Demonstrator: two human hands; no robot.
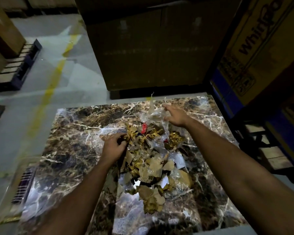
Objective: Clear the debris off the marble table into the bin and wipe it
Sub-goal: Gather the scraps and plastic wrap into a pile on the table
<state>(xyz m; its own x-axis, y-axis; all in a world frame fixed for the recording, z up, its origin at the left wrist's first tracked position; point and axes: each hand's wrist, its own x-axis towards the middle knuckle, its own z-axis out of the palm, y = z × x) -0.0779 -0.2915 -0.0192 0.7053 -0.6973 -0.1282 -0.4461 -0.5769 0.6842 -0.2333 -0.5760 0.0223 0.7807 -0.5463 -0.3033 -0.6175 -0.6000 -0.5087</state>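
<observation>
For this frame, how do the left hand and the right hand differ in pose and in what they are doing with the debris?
The left hand has its fingers curled into gold and brown scraps at the near left side of the debris pile; the right hand has its fingers spread, reaching at the clear plastic wrap. The left hand sits nearer the camera; the right hand reaches further, toward the far edge of the marble table. Both are bare and over the pile.

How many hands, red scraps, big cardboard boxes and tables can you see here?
Hands: 2, the left hand in the debris pile, the right hand at the clear plastic
Red scraps: 1 plainly visible
Big cardboard boxes: 2, dark box and printed box
Marble table: 1
Total: 6
</observation>
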